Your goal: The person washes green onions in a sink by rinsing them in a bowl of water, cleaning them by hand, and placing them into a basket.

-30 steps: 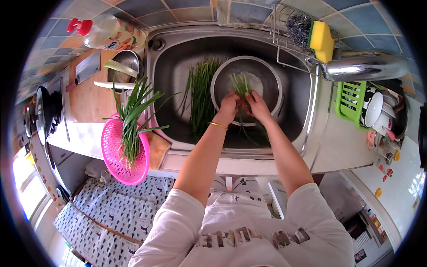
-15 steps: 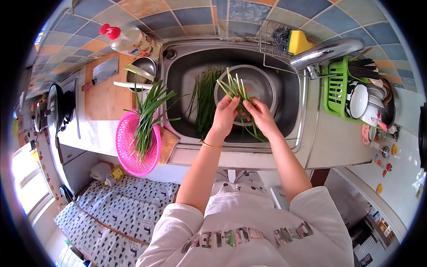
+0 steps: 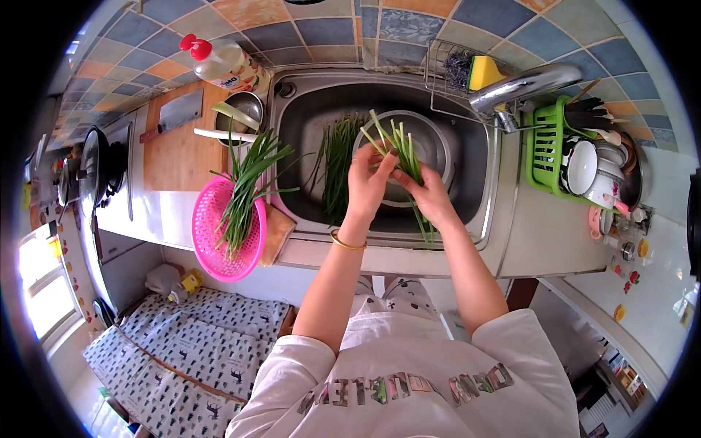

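Note:
Over the sink, both my hands are closed on a small bunch of garlic chives. Its pale stalk ends point up and away from me, and the green leaves hang down under my right hand. My left hand pinches at the stalks from the left side, its fingertips partly hidden. My right hand wraps round the bunch lower down. Beneath the hands sits a round metal basin. A larger pile of chives lies in the sink left of the basin.
A pink colander holding more chives stands at the counter edge. Behind it are a cutting board with a cleaver, a metal bowl and a bottle. A faucet and a green dish rack are right.
My left hand has shifted slightly, its fingers now bent against the stalks near my right hand. The bunch sits more upright. The whole view has tilted a little.

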A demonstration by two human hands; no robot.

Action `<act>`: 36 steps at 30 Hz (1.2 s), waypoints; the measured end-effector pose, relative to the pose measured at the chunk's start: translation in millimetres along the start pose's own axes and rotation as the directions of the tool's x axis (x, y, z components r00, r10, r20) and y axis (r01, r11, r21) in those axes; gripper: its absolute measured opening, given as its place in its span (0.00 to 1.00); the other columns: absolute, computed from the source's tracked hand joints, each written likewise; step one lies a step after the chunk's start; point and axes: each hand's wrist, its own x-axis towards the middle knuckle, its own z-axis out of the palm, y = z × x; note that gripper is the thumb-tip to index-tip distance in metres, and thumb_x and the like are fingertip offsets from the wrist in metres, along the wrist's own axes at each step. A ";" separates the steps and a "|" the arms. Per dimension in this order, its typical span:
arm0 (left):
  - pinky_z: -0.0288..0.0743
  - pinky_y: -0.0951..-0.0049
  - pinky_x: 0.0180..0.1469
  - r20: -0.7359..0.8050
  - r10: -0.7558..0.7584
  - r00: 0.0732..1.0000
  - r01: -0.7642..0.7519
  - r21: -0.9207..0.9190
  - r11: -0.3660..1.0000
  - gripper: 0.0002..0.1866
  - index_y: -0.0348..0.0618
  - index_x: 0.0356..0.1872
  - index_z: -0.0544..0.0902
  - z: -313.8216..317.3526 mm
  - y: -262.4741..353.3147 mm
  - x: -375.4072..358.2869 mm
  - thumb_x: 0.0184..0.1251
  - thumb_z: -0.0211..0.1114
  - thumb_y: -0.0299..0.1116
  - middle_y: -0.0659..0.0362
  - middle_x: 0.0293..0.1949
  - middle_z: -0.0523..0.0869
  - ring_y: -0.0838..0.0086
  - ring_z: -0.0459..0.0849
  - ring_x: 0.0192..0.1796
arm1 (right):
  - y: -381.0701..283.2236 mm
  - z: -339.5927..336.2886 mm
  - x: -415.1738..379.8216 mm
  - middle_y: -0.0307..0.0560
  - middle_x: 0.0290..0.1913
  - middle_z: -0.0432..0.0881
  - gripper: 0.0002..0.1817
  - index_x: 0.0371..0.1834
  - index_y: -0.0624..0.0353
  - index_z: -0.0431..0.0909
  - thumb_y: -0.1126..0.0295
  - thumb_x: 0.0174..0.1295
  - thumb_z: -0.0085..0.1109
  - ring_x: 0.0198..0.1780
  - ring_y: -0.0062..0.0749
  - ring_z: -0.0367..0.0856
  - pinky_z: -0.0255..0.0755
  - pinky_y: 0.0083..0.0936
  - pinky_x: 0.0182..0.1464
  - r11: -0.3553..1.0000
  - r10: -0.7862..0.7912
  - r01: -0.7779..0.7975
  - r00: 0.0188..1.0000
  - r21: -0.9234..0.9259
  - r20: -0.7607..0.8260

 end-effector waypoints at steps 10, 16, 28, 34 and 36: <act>0.73 0.83 0.35 -0.227 0.057 0.972 -0.051 0.032 0.998 0.07 0.36 0.40 0.79 0.4 13.0 5.0 0.64 0.66 0.25 0.62 0.32 0.84 0.84 0.80 0.32 | -27.2 -2.4 -6.0 0.39 0.27 0.82 0.11 0.44 0.63 0.78 0.67 0.66 0.60 0.31 0.19 0.75 0.69 0.20 0.38 0.968 -0.021 0.003 0.997 -0.252 -0.069; 0.77 0.82 0.36 -0.343 0.113 0.932 -0.135 -0.042 0.990 0.05 0.36 0.39 0.79 -19.9 13.4 23.9 0.65 0.64 0.24 0.59 0.33 0.85 0.81 0.82 0.32 | -21.0 -12.4 -11.2 0.39 0.25 0.80 0.11 0.43 0.64 0.78 0.66 0.66 0.60 0.31 0.18 0.74 0.68 0.19 0.39 0.967 -0.019 0.002 0.998 -0.254 -0.063; 0.67 0.58 0.63 -0.223 -0.146 0.964 0.254 0.935 0.247 0.48 0.47 0.75 0.50 -68.9 -14.6 30.2 0.54 0.67 0.31 0.40 0.57 0.76 0.44 0.75 0.60 | -16.6 -37.6 -1.8 0.36 0.28 0.80 0.14 0.42 0.62 0.80 0.60 0.67 0.58 0.28 0.15 0.67 0.59 0.15 0.33 0.978 0.172 -0.177 0.984 0.109 0.055; 0.70 0.61 0.56 0.012 0.347 0.938 -0.057 0.991 0.118 0.35 0.50 0.67 0.67 -52.4 -20.6 18.0 0.54 0.65 0.26 0.47 0.60 0.72 0.52 0.71 0.61 | -14.1 -25.7 6.8 0.36 0.27 0.80 0.14 0.43 0.62 0.81 0.61 0.68 0.57 0.31 0.18 0.74 0.66 0.17 0.38 0.995 0.064 -0.063 0.998 -0.074 0.016; 0.68 0.63 0.58 -0.018 0.435 0.900 -0.203 0.867 0.456 0.30 0.48 0.61 0.73 -35.5 3.2 15.5 0.52 0.66 0.24 0.50 0.55 0.75 0.57 0.70 0.60 | -4.1 -23.0 10.2 0.37 0.26 0.81 0.14 0.43 0.63 0.81 0.62 0.68 0.57 0.32 0.19 0.76 0.67 0.17 0.40 0.981 -0.011 0.006 1.000 -0.193 -0.027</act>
